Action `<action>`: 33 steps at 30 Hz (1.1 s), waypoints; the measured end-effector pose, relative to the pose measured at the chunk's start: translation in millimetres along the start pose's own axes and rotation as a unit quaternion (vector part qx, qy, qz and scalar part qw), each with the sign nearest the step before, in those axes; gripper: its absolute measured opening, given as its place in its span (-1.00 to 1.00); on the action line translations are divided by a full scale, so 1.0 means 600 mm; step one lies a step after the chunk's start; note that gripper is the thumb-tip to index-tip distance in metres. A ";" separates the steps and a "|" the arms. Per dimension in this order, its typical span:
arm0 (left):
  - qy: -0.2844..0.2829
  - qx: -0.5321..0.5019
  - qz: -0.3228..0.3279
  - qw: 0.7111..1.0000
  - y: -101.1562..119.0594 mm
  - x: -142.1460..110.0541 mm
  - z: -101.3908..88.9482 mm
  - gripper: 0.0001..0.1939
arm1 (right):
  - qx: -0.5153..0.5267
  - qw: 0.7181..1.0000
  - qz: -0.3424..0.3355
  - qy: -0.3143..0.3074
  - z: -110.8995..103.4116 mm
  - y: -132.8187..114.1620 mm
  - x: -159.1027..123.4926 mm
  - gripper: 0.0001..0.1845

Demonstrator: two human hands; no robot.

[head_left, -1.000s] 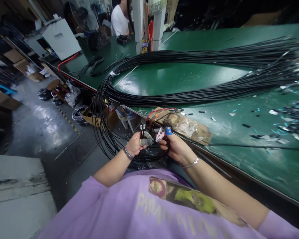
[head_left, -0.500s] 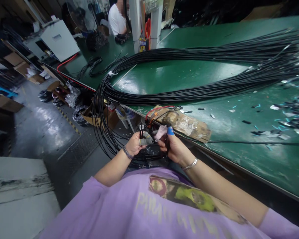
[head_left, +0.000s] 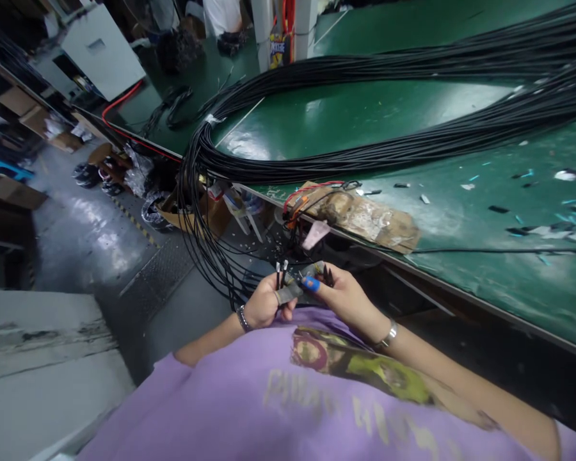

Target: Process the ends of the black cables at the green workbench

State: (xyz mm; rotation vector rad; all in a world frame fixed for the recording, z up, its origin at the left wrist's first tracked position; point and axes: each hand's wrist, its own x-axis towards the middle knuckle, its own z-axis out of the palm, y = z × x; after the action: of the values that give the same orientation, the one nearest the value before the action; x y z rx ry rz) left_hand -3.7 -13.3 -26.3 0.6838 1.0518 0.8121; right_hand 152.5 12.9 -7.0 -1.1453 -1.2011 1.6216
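Observation:
Low in front of my purple shirt, my left hand (head_left: 266,304) is closed around black cables (head_left: 278,278) whose pale ends stick up past the fingers. Grey tape wraps a digit of this hand. Close beside it, my right hand (head_left: 348,298) is closed, blue tape on its thumb, the fingertips near the left hand's. Dark pointed pieces (head_left: 327,275) show between the right fingers; their kind is unclear. Just beyond the hands, a pale pink scrap (head_left: 315,235) hangs at the bench edge, below a worn wooden block (head_left: 369,221) with red and orange wires.
A large bundle of black cables (head_left: 288,169) loops across the green bench (head_left: 269,128) and droops over its edge on the left. Black and white scraps (head_left: 547,230) lie at the right. Cardboard boxes and bags stand on the floor; a person's white shirt (head_left: 221,16) shows behind.
Both hands have come down closer to my body. The right hand has moved away from the pink scrap, which now hangs apart from it. The view has tilted downward.

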 end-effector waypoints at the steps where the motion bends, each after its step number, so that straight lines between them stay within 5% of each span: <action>1: -0.009 0.007 -0.003 1.000 0.000 -0.001 0.000 -0.49 | -0.008 1.000 -0.006 0.000 0.000 0.000 -0.001 -0.66; 6: -0.051 0.032 -0.029 0.998 0.015 -0.003 -0.005 -0.51 | -0.002 1.000 0.006 -0.021 0.000 0.000 -0.007 -0.64; 10: -0.030 0.041 -0.009 0.999 0.014 -0.007 0.001 -0.52 | -0.012 1.000 0.007 -0.014 -0.001 0.001 -0.012 -0.65; 14: 0.016 0.039 0.011 0.999 0.005 -0.012 0.016 -0.48 | -0.116 0.991 -0.068 0.010 -0.005 0.001 -0.017 -0.76; 18: 0.048 0.048 0.014 0.998 0.003 -0.012 0.027 -0.48 | -0.284 0.941 -0.183 0.019 -0.009 -0.001 -0.027 -0.85; 21: 0.089 0.038 0.041 0.994 0.006 -0.007 0.027 -0.53 | -0.342 0.898 -0.267 -0.073 -0.011 -0.003 -0.035 -0.87; 24: 0.111 0.015 0.061 0.992 0.008 -0.002 0.024 -0.59 | -0.349 0.881 -0.280 -0.155 -0.015 -0.001 -0.036 -0.89; 28: 0.065 -0.041 0.039 0.996 0.009 -0.001 0.020 -0.60 | -0.426 0.877 -0.216 -0.056 -0.027 0.008 -0.026 -0.87; 33: 0.003 -0.109 -0.002 0.994 0.014 -0.002 0.015 -0.55 | -0.472 0.849 -0.234 -0.049 -0.035 0.016 -0.018 -0.72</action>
State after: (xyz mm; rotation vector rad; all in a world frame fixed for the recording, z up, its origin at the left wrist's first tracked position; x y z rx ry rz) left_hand 2.5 -10.6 -15.7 0.4942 0.9533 0.9110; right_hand 174.5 5.7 -17.3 -1.1701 -2.2602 0.6766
